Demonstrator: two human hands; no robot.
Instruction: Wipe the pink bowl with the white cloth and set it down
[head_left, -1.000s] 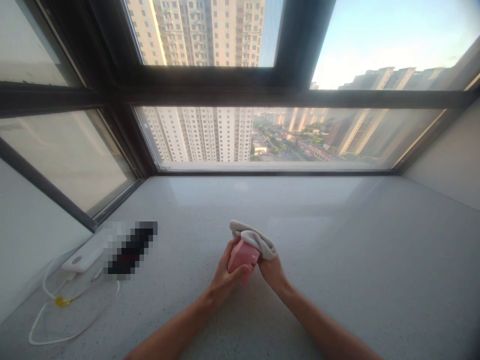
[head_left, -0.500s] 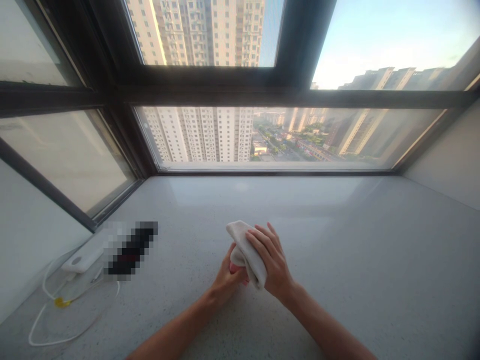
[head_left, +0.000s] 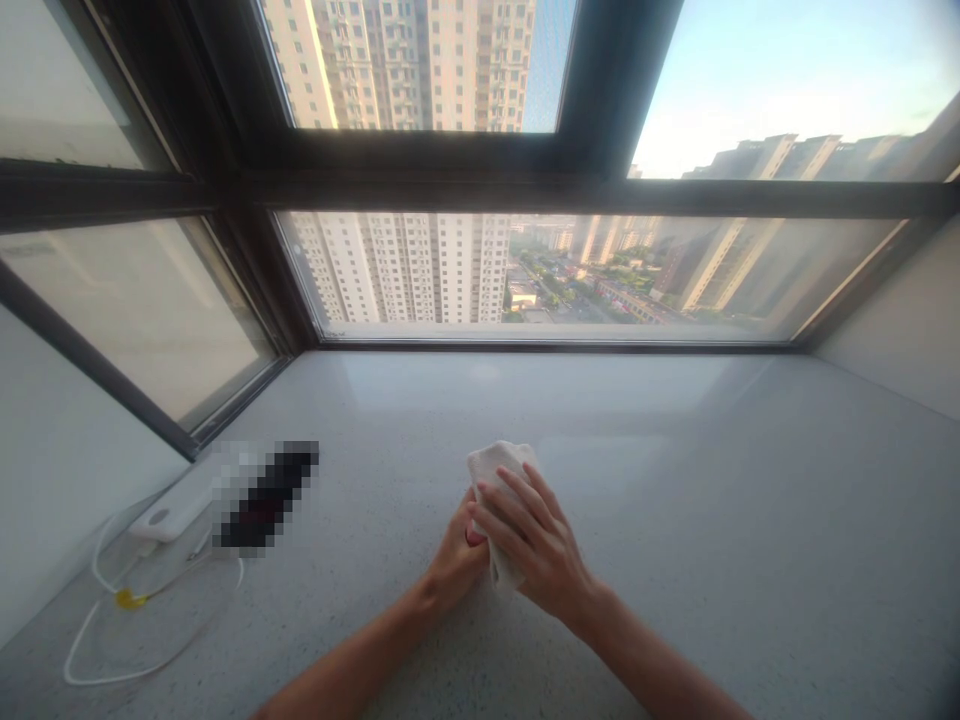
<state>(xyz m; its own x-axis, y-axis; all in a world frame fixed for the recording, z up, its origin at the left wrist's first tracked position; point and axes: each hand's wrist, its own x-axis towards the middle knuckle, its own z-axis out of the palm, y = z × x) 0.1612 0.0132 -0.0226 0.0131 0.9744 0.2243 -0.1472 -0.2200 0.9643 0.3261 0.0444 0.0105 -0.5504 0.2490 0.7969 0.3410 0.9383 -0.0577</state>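
Nearest, the right hand (head_left: 536,545) lies spread over a pale cloth (head_left: 496,468), pressing it onto a pink object (head_left: 472,537) that the left hand (head_left: 456,560) wraps from beneath; only a sliver of pink shows. Left of the cloth on the speckled surface (head_left: 675,520) lie a white cable (head_left: 112,640) and white charger (head_left: 169,512). Beyond the cloth rises the dark window frame (head_left: 420,185).
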